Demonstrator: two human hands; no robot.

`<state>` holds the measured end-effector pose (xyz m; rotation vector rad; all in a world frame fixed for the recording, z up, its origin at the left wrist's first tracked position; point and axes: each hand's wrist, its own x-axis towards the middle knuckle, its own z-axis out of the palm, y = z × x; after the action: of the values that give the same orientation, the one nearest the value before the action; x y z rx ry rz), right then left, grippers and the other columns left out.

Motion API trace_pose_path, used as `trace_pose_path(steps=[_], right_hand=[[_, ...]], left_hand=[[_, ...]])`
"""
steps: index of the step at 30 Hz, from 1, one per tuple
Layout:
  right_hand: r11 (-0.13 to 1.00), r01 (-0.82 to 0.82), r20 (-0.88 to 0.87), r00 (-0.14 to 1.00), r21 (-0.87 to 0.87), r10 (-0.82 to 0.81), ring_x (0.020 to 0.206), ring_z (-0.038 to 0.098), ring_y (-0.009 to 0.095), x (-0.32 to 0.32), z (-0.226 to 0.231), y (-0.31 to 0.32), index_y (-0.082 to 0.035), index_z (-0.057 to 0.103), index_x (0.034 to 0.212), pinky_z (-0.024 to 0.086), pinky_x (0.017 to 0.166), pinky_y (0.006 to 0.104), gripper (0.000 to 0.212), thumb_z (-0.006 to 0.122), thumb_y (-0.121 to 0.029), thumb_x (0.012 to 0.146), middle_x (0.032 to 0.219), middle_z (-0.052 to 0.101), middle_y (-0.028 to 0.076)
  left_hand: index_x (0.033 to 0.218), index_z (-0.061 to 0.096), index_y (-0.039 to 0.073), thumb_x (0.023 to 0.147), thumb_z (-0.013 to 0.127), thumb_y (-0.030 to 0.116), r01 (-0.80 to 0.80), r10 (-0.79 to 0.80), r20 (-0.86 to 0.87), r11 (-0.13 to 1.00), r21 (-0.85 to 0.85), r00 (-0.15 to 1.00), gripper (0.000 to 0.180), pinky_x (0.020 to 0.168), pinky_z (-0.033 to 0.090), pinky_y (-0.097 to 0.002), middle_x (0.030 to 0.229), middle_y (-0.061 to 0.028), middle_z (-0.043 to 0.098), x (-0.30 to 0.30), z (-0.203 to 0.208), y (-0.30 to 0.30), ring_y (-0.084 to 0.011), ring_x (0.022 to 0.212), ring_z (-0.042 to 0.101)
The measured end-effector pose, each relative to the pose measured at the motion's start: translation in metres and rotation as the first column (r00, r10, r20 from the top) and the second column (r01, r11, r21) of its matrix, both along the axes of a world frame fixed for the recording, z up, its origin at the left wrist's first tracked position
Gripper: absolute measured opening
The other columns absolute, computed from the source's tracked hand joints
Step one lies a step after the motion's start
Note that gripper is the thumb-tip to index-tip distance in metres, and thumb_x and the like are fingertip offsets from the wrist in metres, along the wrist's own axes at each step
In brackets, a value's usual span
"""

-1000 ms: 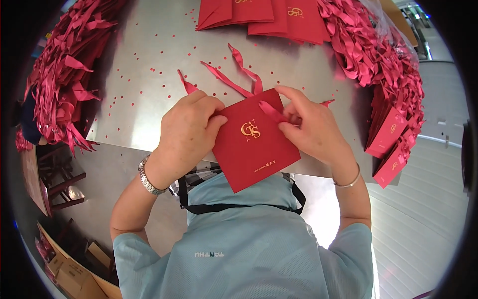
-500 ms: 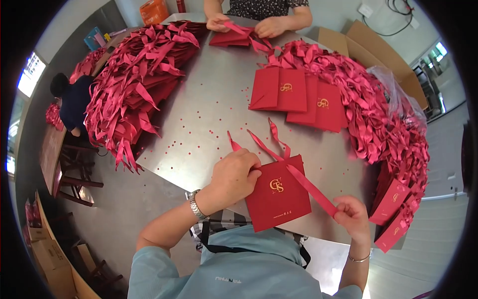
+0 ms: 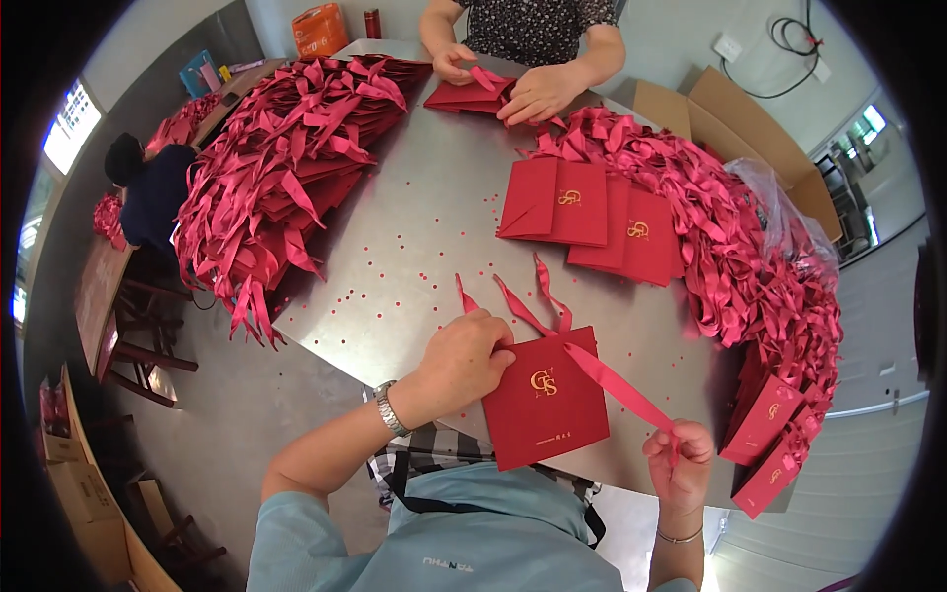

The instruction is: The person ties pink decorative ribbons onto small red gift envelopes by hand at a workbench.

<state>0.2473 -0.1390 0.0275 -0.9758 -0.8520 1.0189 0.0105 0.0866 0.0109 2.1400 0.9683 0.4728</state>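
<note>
A red paper gift bag (image 3: pixel 545 419) with a gold emblem lies flat at the table's near edge. My left hand (image 3: pixel 462 357) grips its upper left edge, thumb on the front. Off to the right, my right hand (image 3: pixel 679 459) pinches the end of a pink ribbon (image 3: pixel 621 390), pulled out straight from a spot near the bag's top edge. A short ribbon tip hangs over my right fingers. Other ribbon ends (image 3: pixel 525 304) stick up beyond the bag's top, and one more rises behind my left hand.
Large heaps of ribboned bags stand at left (image 3: pixel 286 168) and right (image 3: pixel 710 217). Flat red bags (image 3: pixel 567 202) lie between. Across the table (image 3: pixel 434 197), strewn with red dots, a co-worker's hands (image 3: pixel 538 96) handle another bag. A cardboard box (image 3: pixel 740 118) stands behind.
My right hand has shifted slightly left and turned, still holding the ribbon. My left hand keeps its grip. One co-worker's hand now lies flatter by their bag. The whole view has shifted a little.
</note>
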Motion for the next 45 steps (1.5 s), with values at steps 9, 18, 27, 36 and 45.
trace_pose_path(steps=[9,18,27,36,45], right_hand=[[0.940,0.175,0.290,0.921,0.292,-0.261,0.086,0.059,0.026,-0.014,0.028,0.037,-0.001,0.062,0.090,0.047,0.077,0.0394,0.030,0.076,-0.028,0.086,0.097,0.062,0.014],[0.981,-0.127,0.308,0.948,0.145,0.077,0.077,0.062,0.016,-0.047,0.027,0.059,0.003,0.061,0.097,0.050,0.067,0.0270,0.016,0.066,0.009,0.082,0.088,0.066,0.011],[0.999,0.038,0.961,0.275,-0.019,0.008,0.064,0.064,0.016,-0.074,0.000,0.103,-0.003,0.066,0.092,0.051,0.061,0.0283,0.011,0.071,-0.012,0.087,0.076,0.067,0.009],[0.950,0.262,0.624,0.775,-0.171,-0.102,0.063,0.062,0.015,-0.072,-0.045,0.098,-0.002,0.065,0.091,0.050,0.060,0.0283,0.013,0.071,-0.014,0.088,0.074,0.066,0.008],[0.927,0.203,0.326,0.941,-0.315,-0.095,0.065,0.056,0.008,-0.070,-0.011,0.115,0.002,0.065,0.094,0.046,0.059,0.0244,0.012,0.065,-0.010,0.092,0.074,0.064,0.003]], left_hand=[[0.090,0.065,0.003,0.083,0.067,0.014,0.055,-0.055,-0.060,0.998,0.005,0.997,0.013,0.075,0.050,-0.0404,0.090,-0.0143,0.063,0.007,0.009,-0.001,-0.0313,0.085,0.063],[0.090,0.064,0.003,0.084,0.065,0.015,0.071,-0.072,-0.049,0.997,-0.028,0.996,0.014,0.077,0.050,-0.0422,0.094,-0.0150,0.063,0.015,0.005,0.000,-0.0333,0.087,0.063],[0.089,0.064,0.001,0.083,0.066,0.014,0.067,-0.067,0.002,0.998,-0.004,0.998,0.015,0.077,0.050,-0.0430,0.090,-0.0178,0.063,0.021,0.000,0.006,-0.0344,0.086,0.062],[0.086,0.065,-0.002,0.080,0.068,0.015,0.135,-0.127,0.107,0.988,-0.070,0.986,0.019,0.074,0.051,-0.0410,0.085,-0.0187,0.064,0.016,0.007,0.003,-0.0342,0.080,0.064],[0.090,0.070,-0.002,0.077,0.068,0.013,0.154,-0.184,-0.030,0.890,-0.429,0.982,0.021,0.061,0.053,-0.0331,0.078,-0.0150,0.069,0.014,0.012,0.027,-0.0192,0.067,0.067]])
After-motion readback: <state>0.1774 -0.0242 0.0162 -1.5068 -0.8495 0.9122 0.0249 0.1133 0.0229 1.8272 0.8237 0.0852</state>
